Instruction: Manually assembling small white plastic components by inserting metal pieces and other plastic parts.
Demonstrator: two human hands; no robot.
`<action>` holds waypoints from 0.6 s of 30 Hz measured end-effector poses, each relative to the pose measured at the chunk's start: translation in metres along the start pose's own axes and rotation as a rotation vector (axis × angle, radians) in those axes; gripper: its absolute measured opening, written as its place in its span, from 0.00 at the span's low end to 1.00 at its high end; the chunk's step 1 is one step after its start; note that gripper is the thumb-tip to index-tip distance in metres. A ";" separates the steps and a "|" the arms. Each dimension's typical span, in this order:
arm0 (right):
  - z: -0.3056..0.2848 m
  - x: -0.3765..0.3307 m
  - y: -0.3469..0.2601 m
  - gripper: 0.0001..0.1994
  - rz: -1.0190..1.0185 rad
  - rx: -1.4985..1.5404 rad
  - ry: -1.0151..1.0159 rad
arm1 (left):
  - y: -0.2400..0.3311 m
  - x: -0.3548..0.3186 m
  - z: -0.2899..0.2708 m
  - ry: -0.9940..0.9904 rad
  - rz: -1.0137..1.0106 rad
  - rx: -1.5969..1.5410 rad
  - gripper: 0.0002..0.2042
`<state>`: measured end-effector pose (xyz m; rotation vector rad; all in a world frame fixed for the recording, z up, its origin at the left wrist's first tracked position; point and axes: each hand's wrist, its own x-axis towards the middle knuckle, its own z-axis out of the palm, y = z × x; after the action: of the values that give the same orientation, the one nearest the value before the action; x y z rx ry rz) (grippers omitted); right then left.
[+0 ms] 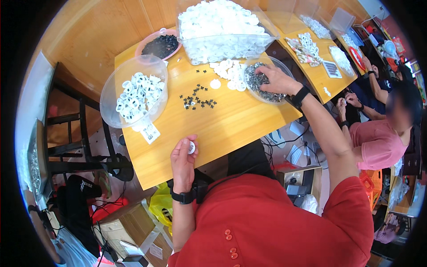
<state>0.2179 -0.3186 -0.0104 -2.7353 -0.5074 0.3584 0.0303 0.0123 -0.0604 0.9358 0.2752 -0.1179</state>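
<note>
Fingers (191,137) of our left hand (181,159) are pinching a small round white plastic piece (191,147) near the front edge of the yellow wooden table (222,124) — our right hand (276,81) is touching small shiny grey parts (255,79) in a clear round plastic tub (281,67), and we are finding we cannot tell whether it is grasping any.
</note>
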 end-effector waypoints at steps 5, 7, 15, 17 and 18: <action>0.000 0.003 -0.002 0.22 -0.039 -0.062 0.028 | 0.001 -0.002 0.000 -0.001 0.011 0.002 0.13; -0.004 0.003 0.002 0.21 -0.040 -0.002 0.011 | 0.001 -0.002 0.001 0.007 0.013 0.002 0.13; 0.004 0.002 0.019 0.18 -0.065 0.097 0.120 | 0.001 -0.002 0.001 0.001 0.017 0.008 0.14; 0.002 0.002 0.011 0.19 -0.038 0.094 0.096 | 0.001 -0.002 0.001 0.004 0.017 0.011 0.14; 0.001 0.002 0.009 0.19 -0.014 0.090 0.073 | 0.001 -0.002 0.001 0.008 0.019 0.014 0.14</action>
<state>0.2224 -0.3251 -0.0152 -2.6464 -0.4788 0.2704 0.0285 0.0119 -0.0590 0.9523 0.2728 -0.0986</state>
